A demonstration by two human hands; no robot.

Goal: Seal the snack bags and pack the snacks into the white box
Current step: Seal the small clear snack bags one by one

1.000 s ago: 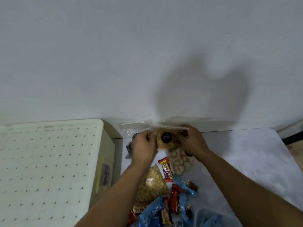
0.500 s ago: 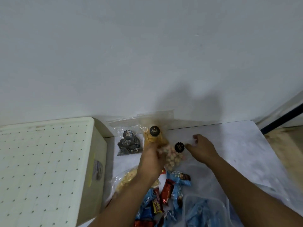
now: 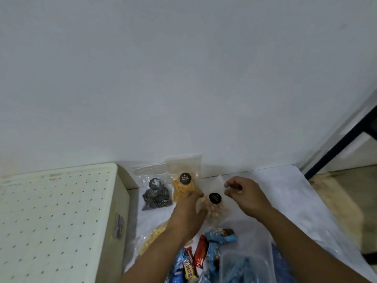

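Observation:
A clear bag of pale round snacks (image 3: pixel 216 211) with a black sticker lies on the white table between my hands. My right hand (image 3: pixel 243 194) pinches its clear top edge. My left hand (image 3: pixel 187 213) grips the bag's left side, fingertips close to the base of a yellow chip bag (image 3: pixel 183 187). That bag leans upright against the wall, beside a bag of dark cookies (image 3: pixel 156 196). The white box (image 3: pixel 57 221) stands at the left with its dotted lid shut. A bag of yellow puffed snacks (image 3: pixel 153 236) lies partly under my left forearm.
Several wrapped candy bars (image 3: pixel 201 252) in red and blue lie near the front edge. A clear plastic tub (image 3: pixel 245 266) with blue packets sits under my right forearm. The wall runs close behind the bags. The table ends at the right, by a black frame (image 3: pixel 338 146).
My left hand has let go of the yellow chip bag, which now leans on the wall, and dropped to the pale snack bag. My right hand has closed on that bag's top.

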